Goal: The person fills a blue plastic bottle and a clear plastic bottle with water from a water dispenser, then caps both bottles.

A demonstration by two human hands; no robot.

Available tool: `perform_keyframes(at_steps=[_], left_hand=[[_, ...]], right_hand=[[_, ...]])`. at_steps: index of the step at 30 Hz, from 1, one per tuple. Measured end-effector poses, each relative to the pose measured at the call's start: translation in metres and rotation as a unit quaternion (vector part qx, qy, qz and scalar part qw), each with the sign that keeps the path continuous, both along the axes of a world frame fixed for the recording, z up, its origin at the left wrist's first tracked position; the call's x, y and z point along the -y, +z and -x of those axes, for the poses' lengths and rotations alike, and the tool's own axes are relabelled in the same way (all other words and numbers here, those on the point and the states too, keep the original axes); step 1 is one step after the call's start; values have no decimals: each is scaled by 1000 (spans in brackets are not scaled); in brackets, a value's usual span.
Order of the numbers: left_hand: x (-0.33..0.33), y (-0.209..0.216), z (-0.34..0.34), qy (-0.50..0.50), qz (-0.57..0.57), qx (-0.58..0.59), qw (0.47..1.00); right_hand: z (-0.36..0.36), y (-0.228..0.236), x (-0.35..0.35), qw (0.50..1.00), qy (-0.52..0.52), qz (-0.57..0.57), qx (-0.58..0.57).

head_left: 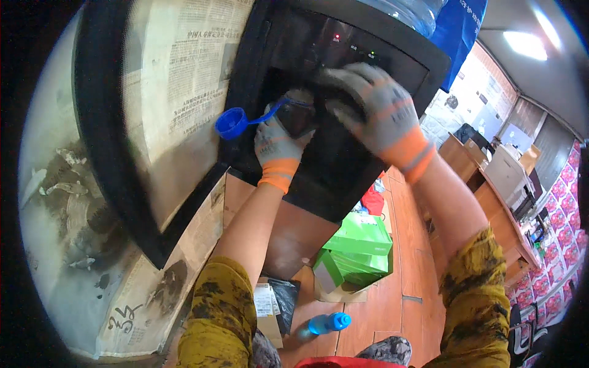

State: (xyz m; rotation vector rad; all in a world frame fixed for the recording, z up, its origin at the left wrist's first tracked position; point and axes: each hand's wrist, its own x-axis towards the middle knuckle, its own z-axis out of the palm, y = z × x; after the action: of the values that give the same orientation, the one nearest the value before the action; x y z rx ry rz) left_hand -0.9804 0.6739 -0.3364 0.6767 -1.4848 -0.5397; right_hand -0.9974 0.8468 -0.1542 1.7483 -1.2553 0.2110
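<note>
Both my hands wear grey gloves with orange cuffs. My left hand [279, 141] is closed around a dark, see-through bottle [296, 118] in the recess of a black water dispenser [334, 175]. From the bottle's neck a blue strap leads to its blue cap [232, 123], which hangs open on the left. My right hand [380, 110] is raised at the dispenser's front, right of the bottle. Its fingers are curved and blurred, with thumb and fingers apart around a dark gap; contact with the tap cannot be made out.
On top of the dispenser stands a clear water jug [405, 15]. A newspaper-lined panel with a black frame [116, 122] rises at the left. Below lie a green box [356, 245] and a blue bottle [329, 323] on the tiled floor. A wooden desk [491, 208] stands at the right.
</note>
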Motion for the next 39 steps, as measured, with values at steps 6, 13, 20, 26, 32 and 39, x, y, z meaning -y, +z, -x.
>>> perform_keyframes(at_steps=[6,13,20,26,32,39], left_hand=[[0,3,0,-22,-27,3,999],[-9,10,-8,-20,-57,13,998],[-5,5,-3,-5,-55,44,997],[-4,4,-2,15,-32,28,999],[-10,12,-10,-30,-74,48,996],[-5,9,-6,-21,-59,18,998]], right_hand=[[-10,21,66,981,-141,30,-131],[-16,27,93,953,-242,3,-180],[-8,30,98,954,-202,-10,-221],[-19,41,97,926,-230,-101,-280],[-32,47,99,895,-263,-202,-297],[-15,48,80,947,-120,-142,-262]])
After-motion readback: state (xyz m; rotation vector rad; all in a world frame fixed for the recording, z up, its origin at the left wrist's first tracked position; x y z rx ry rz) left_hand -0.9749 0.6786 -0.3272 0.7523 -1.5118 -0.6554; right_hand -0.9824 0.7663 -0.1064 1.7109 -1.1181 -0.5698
